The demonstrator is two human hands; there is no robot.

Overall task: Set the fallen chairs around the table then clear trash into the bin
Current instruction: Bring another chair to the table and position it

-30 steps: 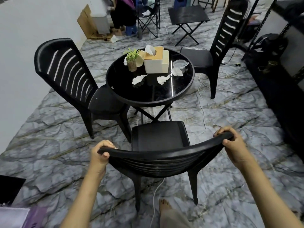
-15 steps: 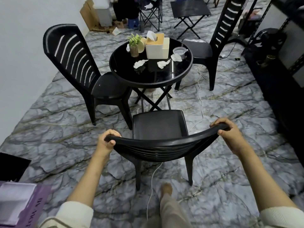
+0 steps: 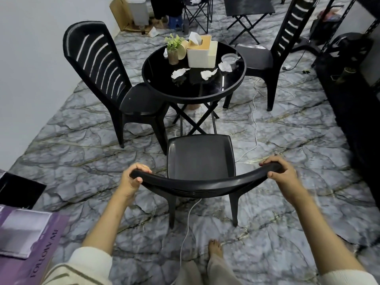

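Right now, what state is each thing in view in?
Near chair: upright, held by backrest.
Left hand: grips backrest.
Right hand: grips backrest.
Left chair: upright beside table.
Far chair: upright beside table.
Crumpled tissues: lying on table.
Tissue box: tissue poking out.

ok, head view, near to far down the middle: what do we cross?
From the camera: bare foot → held chair → round table near rim → crumpled tissue → tissue box → folding table.

Tissue box (image 3: 199, 53), potted plant (image 3: 173, 48), white cable (image 3: 186, 226), purple box (image 3: 46, 249)
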